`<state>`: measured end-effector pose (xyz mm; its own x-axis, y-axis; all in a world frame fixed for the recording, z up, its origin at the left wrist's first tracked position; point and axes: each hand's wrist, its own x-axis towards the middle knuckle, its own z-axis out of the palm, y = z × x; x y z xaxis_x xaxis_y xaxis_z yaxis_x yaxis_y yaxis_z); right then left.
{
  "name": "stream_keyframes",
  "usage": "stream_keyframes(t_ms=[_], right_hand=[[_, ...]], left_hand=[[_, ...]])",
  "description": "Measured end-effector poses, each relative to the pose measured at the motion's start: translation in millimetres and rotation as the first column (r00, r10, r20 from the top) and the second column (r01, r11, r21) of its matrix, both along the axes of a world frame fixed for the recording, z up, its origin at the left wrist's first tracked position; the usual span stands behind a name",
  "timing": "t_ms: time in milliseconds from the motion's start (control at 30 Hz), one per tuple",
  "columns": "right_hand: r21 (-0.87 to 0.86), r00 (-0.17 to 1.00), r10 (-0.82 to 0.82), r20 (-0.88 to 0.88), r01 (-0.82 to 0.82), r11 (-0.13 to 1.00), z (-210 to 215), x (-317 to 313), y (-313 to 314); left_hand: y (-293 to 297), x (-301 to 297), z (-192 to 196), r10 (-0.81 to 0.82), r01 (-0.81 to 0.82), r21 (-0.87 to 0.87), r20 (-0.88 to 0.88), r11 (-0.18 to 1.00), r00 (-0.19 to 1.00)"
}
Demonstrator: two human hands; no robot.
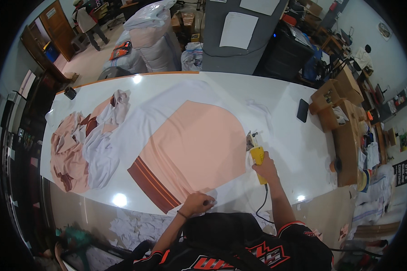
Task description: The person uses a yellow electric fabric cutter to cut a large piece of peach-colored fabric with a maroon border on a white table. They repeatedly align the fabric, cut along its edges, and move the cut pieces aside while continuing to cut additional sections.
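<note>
My right hand (267, 167) is wrapped round a yellow electric fabric cutter (257, 155), with its metal cutting head at the right edge of a peach fabric panel (203, 140). A black cord (265, 196) runs from the cutter's lower end toward my body. The peach panel lies spread on the table, with a maroon, orange-striped band (153, 183) along its lower left edge and white cloth (167, 106) around its upper side. My left hand (196, 204), its fingers curled closed, rests at the panel's near edge; whether it pinches the fabric there is hard to make out.
A crumpled heap of peach, white and maroon cloth (72, 151) covers the left end of the white table (289, 198). A dark cup (70, 93) stands at the far left corner. To the right lie a phone (303, 110) and cardboard boxes (348, 140). Fabric scraps (142, 230) cover the floor nearby.
</note>
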<state>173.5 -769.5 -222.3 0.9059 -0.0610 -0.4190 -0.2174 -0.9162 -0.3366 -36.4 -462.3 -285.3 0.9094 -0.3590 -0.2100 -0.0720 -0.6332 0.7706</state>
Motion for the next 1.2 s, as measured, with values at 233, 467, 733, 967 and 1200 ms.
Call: stream_keyframes(t_ms=[233, 467, 733, 967, 1200], right_hand=[[-0.022, 0.998, 0.057, -0.031, -0.058, 0.998, 6.3, 36.2, 0.5], [-0.029, 0.991, 0.132, -0.030, -0.133, 0.991, 3.1, 71.8, -2.4], [-0.056, 0.965, 0.258, -0.043, -0.260, 0.964, 12.9, 119.7, 0.8], [-0.043, 0.918, 0.394, -0.036, -0.395, 0.917, 15.2, 159.2, -2.4], [-0.078, 0.872, 0.487, -0.057, -0.490, 0.868, 16.0, 200.4, 11.2]], left_hand=[[-1.2, -0.9, -7.8, 0.016, -0.016, 0.007, -0.005, 1.000, 1.000], [-4.5, 2.6, 1.6, 0.027, -0.023, 0.079, -0.045, 0.997, 0.999], [-6.2, 3.9, 7.8, 0.067, -0.053, 0.114, -0.129, 0.992, 0.989], [-9.8, 4.4, 10.6, 0.109, -0.091, 0.123, -0.156, 0.988, 0.982], [-12.8, 6.0, 9.2, 0.146, -0.120, 0.135, -0.199, 0.984, 0.969]])
